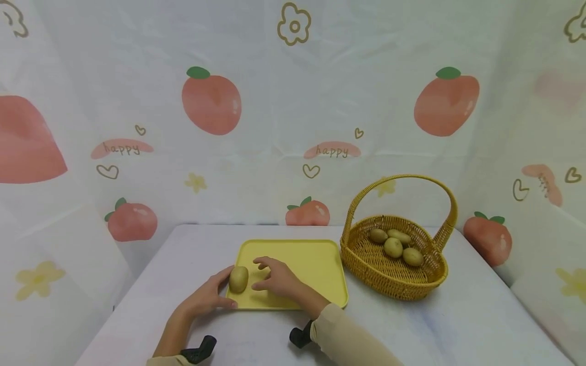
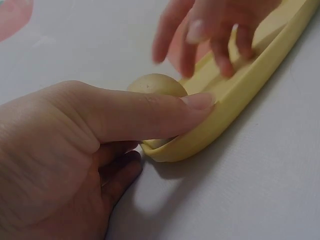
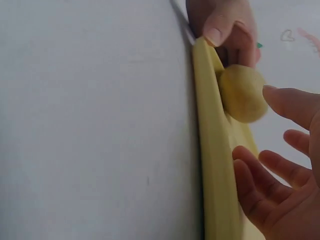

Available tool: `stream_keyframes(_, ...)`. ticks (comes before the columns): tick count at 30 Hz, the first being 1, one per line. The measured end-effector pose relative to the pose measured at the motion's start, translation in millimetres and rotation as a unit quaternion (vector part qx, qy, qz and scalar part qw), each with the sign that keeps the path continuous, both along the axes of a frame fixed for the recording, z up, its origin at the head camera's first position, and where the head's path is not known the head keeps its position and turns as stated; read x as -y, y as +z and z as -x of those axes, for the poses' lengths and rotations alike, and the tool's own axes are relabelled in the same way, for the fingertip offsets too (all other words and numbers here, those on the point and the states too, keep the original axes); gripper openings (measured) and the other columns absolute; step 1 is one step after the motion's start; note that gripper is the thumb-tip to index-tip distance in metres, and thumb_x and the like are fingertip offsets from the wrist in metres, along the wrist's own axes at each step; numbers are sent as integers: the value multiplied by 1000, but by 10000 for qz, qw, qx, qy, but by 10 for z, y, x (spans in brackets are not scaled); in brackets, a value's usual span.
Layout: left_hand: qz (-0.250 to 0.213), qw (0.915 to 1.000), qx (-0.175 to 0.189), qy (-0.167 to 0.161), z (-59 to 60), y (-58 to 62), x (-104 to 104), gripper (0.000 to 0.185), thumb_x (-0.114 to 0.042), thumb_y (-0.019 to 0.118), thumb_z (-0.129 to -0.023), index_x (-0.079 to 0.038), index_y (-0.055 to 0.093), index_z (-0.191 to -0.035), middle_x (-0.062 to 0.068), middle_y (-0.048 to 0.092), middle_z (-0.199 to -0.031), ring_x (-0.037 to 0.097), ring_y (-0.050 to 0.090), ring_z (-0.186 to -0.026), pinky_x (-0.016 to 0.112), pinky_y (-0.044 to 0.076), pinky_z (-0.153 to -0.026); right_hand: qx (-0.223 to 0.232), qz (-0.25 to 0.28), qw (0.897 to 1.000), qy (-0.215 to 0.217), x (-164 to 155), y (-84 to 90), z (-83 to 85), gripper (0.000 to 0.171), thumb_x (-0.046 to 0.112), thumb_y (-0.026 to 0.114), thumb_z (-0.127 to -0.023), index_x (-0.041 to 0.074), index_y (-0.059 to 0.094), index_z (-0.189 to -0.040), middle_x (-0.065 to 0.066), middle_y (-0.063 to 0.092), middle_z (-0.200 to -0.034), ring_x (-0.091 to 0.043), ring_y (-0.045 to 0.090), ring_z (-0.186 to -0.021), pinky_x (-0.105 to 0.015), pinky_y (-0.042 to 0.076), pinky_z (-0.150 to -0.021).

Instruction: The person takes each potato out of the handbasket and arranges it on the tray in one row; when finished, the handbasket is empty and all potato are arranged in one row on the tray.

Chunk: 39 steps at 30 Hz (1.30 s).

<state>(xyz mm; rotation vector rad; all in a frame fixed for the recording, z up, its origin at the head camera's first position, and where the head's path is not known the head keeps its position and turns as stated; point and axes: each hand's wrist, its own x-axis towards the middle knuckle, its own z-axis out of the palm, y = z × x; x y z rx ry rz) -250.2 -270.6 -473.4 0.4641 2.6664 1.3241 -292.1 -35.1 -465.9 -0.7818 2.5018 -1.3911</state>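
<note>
A single potato [image 1: 238, 279] lies at the left end of a shallow yellow tray [image 1: 316, 259] on the table. My left hand [image 1: 208, 295] grips the tray's near left corner, its thumb [image 2: 192, 105] lying across the rim beside the potato. The other fingers of that hand are partly hidden behind the corner. Over the tray, just right of the potato, my right hand [image 1: 281, 279] hovers with its fingers spread and loosely bent, holding nothing. In the right wrist view, its thumb tip appears close to the potato [image 3: 243, 93]; whether they touch, I cannot tell.
Right of the tray stands a wicker basket [image 1: 393, 290] with a tall arched handle [image 1: 407, 177]. Several potatoes [image 1: 393, 247] lie inside it. A white cloth with fruit prints [image 1: 256, 178] hangs behind and beside the white table [image 1: 389, 330].
</note>
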Motion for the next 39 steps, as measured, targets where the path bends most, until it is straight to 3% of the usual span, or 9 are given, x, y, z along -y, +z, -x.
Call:
stream_keyframes(10, -34, 9998, 56, 182, -16, -37, 14, 102, -18, 87, -66, 8, 31, -147, 29, 31, -150, 46, 24, -139, 57, 17, -115, -197, 210, 9996, 11, -598, 136, -71, 48, 15, 76, -84, 6, 60, -128, -14, 64, -115, -20, 65, -87, -28, 54, -67)
stream_keyframes(19, 58, 9994, 162, 315, -23, -36, 11, 104, -19, 87, -66, 9, 29, -147, 29, 30, -151, 46, 26, -139, 55, 19, -115, -833, 161, 9964, 88, -1206, 463, -96, 36, 13, 72, -88, 6, 63, -122, -14, 66, -107, -22, 65, -90, -30, 56, -70)
stream_keyframes(24, 85, 9991, 223, 351, -23, -25, 6, 104, -20, 88, -65, 9, 29, -147, 29, 31, -151, 46, 27, -139, 55, 20, -114, -1143, -41, 9934, -116, -1553, 745, -12, 32, 14, 71, -89, 6, 65, -119, -7, 68, -101, -19, 65, -88, -31, 55, -74)
stream_keyframes(30, 34, 9994, 218, 257, -20, -21, 4, 104, -20, 88, -66, 11, 29, -146, 30, 30, -150, 47, 26, -138, 55, 21, -114, -941, -116, 9949, -349, -1941, 1087, 59, 32, 13, 68, -91, 4, 64, -121, -4, 67, -92, -20, 65, -84, -32, 54, -71)
stream_keyframes(34, 37, 9996, 173, 221, -20, -21, 5, 104, -20, 88, -66, 11, 29, -146, 31, 31, -150, 47, 27, -138, 56, 21, -114, -868, -134, 9958, -251, -2198, 1202, 171, 34, 12, 66, -93, -3, 61, -122, -10, 68, -94, -25, 66, -84, -36, 55, -74)
stream_keyframes(39, 92, 9994, 208, 264, -17, -22, -7, 103, -21, 88, -67, 10, 30, -146, 29, 31, -150, 47, 27, -138, 56, 21, -114, -845, -580, 9943, -305, -2497, 1246, 331, 35, 16, 63, -95, -3, 59, -124, -20, 67, -108, -28, 66, -96, -40, 56, -79)
